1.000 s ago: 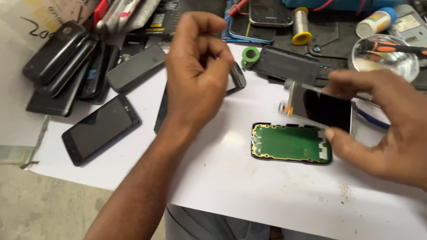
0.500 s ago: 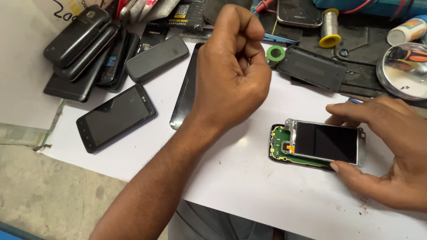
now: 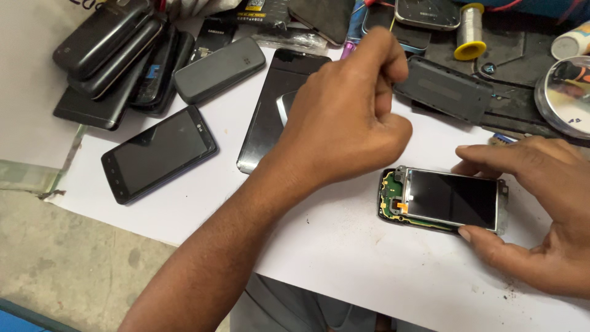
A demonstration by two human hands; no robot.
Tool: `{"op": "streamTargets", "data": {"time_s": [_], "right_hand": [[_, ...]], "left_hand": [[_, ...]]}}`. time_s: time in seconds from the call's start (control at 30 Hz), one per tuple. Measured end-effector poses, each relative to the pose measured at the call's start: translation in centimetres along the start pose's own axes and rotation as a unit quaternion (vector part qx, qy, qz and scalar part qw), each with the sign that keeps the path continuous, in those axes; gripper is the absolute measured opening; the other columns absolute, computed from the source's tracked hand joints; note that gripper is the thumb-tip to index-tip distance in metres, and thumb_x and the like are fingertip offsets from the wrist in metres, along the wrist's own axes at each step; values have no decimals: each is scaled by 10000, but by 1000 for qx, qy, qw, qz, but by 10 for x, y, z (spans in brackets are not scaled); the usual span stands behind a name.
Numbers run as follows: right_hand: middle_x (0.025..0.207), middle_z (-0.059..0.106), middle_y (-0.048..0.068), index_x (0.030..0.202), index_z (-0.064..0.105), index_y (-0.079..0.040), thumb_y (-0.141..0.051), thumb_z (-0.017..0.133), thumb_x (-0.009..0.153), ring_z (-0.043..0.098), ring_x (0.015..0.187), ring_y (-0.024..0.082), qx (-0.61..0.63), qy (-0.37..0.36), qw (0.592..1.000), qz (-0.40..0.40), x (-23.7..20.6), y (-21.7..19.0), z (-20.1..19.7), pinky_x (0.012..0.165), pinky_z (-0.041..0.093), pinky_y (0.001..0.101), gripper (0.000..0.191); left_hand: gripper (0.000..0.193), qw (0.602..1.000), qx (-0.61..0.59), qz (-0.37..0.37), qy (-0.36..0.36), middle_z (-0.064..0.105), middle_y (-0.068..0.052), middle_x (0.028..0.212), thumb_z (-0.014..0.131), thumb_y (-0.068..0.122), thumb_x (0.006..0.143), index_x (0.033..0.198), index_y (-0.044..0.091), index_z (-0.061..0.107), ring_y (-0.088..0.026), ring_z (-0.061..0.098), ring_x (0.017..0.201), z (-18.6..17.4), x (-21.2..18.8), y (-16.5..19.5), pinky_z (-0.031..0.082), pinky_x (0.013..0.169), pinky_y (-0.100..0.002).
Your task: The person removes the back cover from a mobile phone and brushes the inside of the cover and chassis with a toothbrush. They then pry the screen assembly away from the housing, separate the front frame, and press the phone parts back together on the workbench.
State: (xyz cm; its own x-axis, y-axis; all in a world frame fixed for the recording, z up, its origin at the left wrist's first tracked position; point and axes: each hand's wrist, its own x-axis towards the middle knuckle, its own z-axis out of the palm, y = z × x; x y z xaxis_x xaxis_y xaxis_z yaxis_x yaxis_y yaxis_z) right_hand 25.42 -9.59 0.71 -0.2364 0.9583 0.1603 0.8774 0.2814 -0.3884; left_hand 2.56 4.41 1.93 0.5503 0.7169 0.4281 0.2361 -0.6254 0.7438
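Note:
My left hand hovers over the white sheet with its fingers curled into a fist; nothing shows inside it. Just to its right lies a small phone screen in a metal frame, resting on a green circuit board whose left edge sticks out. My right hand grips that screen, thumb at its lower right edge and fingers along its top right corner.
A black smartphone and a long dark glass panel lie left of my fist. Several old phones are piled at the far left. A dark back cover, a solder spool and a round dish sit behind.
My right hand has brought the raised screen down flat onto the green board and stays on it. My left hand has closed from a pinch into a fist.

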Motion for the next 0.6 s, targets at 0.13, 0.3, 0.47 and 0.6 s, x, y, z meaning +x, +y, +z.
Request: {"op": "streamTargets", "data": {"time_s": [0.13, 0.3, 0.47, 0.6], "right_hand": [[1056, 762, 98, 1327, 587, -37, -216, 861, 509, 720, 983, 230, -3, -1, 1000, 10, -2, -1, 0, 932, 496, 434, 881], [1060, 761, 102, 1343, 575, -29, -222, 865, 499, 725, 994, 230, -13, -16, 1000, 8, -1, 1, -1, 944, 487, 438, 913], [1042, 763, 98, 1326, 580, -22, -230, 869, 502, 727, 988, 230, -16, -15, 1000, -2, -2, 3, 0, 950, 485, 445, 898], [1049, 762, 101, 1333, 581, -25, -231, 876, 499, 729, 986, 230, -23, -19, 1000, 8, -1, 2, 0, 945, 500, 439, 908]], "left_hand": [[349, 993, 14, -94, -76, 622, 1, 616, 683, 178, 649, 982, 112, 601, -146, 656, 560, -6, 1, 3, 499, 560, -339], [421, 965, 26, -170, -199, 666, -62, 736, 754, 248, 592, 954, 88, 611, -188, 683, 660, -10, 5, 7, 505, 563, -355], [526, 949, 24, -193, -247, 698, -97, 816, 756, 253, 557, 1032, 77, 613, -209, 719, 752, -9, 6, 8, 550, 623, -353], [598, 945, 39, -180, -269, 713, -112, 862, 767, 248, 551, 1100, 60, 623, -219, 727, 772, -6, 6, 10, 572, 655, -351]]}}
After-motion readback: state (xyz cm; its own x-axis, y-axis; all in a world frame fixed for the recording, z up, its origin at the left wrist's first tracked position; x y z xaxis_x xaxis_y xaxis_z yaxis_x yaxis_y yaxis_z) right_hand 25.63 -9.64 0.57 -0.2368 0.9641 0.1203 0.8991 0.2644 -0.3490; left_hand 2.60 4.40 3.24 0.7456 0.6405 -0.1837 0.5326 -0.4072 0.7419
